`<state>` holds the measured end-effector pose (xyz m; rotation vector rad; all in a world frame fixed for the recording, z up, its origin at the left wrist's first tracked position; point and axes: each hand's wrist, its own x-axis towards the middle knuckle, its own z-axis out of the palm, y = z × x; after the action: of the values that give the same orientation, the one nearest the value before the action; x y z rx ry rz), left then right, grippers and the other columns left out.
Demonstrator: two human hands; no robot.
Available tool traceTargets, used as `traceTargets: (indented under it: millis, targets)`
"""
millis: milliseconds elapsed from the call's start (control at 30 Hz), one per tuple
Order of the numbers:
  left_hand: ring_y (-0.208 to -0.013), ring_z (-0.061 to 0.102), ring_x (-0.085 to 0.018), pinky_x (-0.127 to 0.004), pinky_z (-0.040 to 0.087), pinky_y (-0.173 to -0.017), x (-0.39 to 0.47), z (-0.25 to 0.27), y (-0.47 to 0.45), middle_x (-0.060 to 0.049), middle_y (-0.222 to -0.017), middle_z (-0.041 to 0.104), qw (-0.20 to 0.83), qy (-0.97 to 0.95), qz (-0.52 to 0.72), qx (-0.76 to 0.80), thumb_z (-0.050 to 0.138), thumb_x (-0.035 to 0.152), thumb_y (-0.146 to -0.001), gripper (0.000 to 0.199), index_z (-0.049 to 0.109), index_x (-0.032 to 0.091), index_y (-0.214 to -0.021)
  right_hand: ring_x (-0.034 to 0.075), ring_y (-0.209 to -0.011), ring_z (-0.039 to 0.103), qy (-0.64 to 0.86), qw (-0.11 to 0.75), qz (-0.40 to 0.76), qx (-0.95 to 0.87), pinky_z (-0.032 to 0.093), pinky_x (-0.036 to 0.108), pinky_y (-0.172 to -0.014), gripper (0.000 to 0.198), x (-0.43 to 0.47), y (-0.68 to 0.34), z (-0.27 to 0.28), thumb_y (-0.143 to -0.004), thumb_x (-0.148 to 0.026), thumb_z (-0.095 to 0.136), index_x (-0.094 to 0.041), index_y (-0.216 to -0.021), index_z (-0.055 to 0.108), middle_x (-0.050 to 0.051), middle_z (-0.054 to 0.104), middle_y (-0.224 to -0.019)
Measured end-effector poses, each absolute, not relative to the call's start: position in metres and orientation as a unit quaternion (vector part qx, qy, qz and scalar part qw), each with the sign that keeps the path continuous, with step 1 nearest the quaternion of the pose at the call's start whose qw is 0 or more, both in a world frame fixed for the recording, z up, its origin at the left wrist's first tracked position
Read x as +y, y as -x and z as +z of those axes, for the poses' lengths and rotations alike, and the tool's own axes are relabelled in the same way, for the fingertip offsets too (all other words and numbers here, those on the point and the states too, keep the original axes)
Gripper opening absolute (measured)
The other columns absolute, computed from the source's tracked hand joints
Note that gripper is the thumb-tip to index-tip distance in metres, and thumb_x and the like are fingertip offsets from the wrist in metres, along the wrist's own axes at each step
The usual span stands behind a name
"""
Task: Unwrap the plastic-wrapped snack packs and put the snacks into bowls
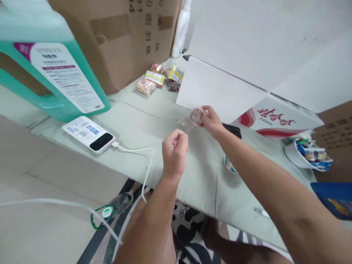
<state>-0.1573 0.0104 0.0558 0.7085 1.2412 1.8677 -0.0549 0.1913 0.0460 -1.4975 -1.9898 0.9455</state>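
Around mid-frame, the right hand pinched a crinkly clear plastic wrapper, not put down yet, so probably midway; left hand was fisted, couldn't tell if holding anything.

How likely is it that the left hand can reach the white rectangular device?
Probably yes: between the left hand and the device lies only a thin white cable; the fist would need opening.
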Motion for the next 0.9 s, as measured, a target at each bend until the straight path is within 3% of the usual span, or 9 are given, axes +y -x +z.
traceTargets:
  millis: [133,233,300,400,500,700,900]
  targets:
    - [-0.061,0.047,-0.011,-0.023,0.038,-0.058,0.015,0.055,0.151,0.003,-0.064,0.049,0.361,-0.266,0.713,0.539,0.061,0.025,-0.083,0.019,0.051,0.021,-0.068,0.013,-0.069,0.07,0.476,0.422,0.597,-0.489,0.058,0.024,-0.064,0.028,0.143,0.011,0.07,-0.079,-0.025,0.068,-0.029,-0.105,0.057,-0.003,0.074,-0.089]
    - [-0.1,0.06,-0.016,-0.026,0.047,-0.087,0.022,0.049,0.146,-0.003,-0.101,0.063,0.334,-0.218,0.71,0.58,0.068,0.028,-0.08,0.015,0.06,0.022,-0.091,0.011,-0.068,0.072,0.407,0.505,0.67,-0.362,0.059,0.02,-0.063,0.034,0.097,-0.03,0.078,-0.072,-0.022,0.074,-0.028,-0.103,0.061,-0.004,0.077,-0.089]
    - [-0.119,0.059,-0.019,-0.031,0.047,-0.099,0.025,0.046,0.141,-0.006,-0.121,0.065,0.43,-0.221,0.699,0.528,0.062,0.037,-0.087,0.022,0.062,0.023,-0.104,0.01,-0.065,0.071,0.385,0.537,0.697,-0.28,0.059,0.019,-0.063,0.033,0.068,-0.054,0.072,-0.071,-0.024,0.077,-0.027,-0.101,0.063,-0.005,0.076,-0.082]
    - [-0.123,0.062,-0.023,-0.036,0.052,-0.097,0.026,0.045,0.122,-0.006,-0.137,0.064,0.618,-0.275,0.623,0.392,0.052,0.053,-0.094,0.037,0.063,0.028,-0.119,0.011,-0.065,0.072,0.38,0.548,0.711,-0.226,0.059,0.02,-0.062,0.036,0.035,-0.078,0.055,-0.072,-0.029,0.079,-0.027,-0.103,0.062,-0.006,0.076,-0.081]
    - [-0.121,0.064,-0.025,-0.037,0.056,-0.093,0.021,0.045,0.092,-0.005,-0.141,0.063,0.697,-0.352,0.529,0.332,0.061,0.058,-0.09,0.046,0.061,0.032,-0.128,0.013,-0.07,0.075,0.391,0.533,0.707,-0.251,0.057,0.024,-0.06,0.05,0.011,-0.088,0.043,-0.073,-0.041,0.082,-0.032,-0.115,0.056,-0.006,0.077,-0.095]
    - [-0.115,0.066,-0.023,-0.036,0.054,-0.101,0.017,0.033,0.049,-0.008,-0.129,0.066,0.551,-0.537,0.486,0.415,0.074,0.025,-0.079,0.04,0.071,0.024,-0.119,0.016,-0.074,0.073,0.495,0.462,0.623,-0.39,0.053,0.027,-0.066,0.066,-0.012,-0.109,0.036,-0.067,-0.05,0.089,-0.029,-0.118,0.052,-0.001,0.074,-0.104]
    - [-0.112,0.066,-0.022,-0.036,0.057,-0.097,0.019,0.026,0.042,-0.009,-0.131,0.061,0.527,-0.598,0.455,0.398,0.07,0.037,-0.086,0.033,0.073,0.024,-0.116,0.02,-0.084,0.065,0.559,0.439,0.556,-0.43,0.05,0.03,-0.065,0.064,-0.016,-0.131,0.023,-0.066,-0.057,0.085,-0.021,-0.113,0.06,0.006,0.071,-0.101]
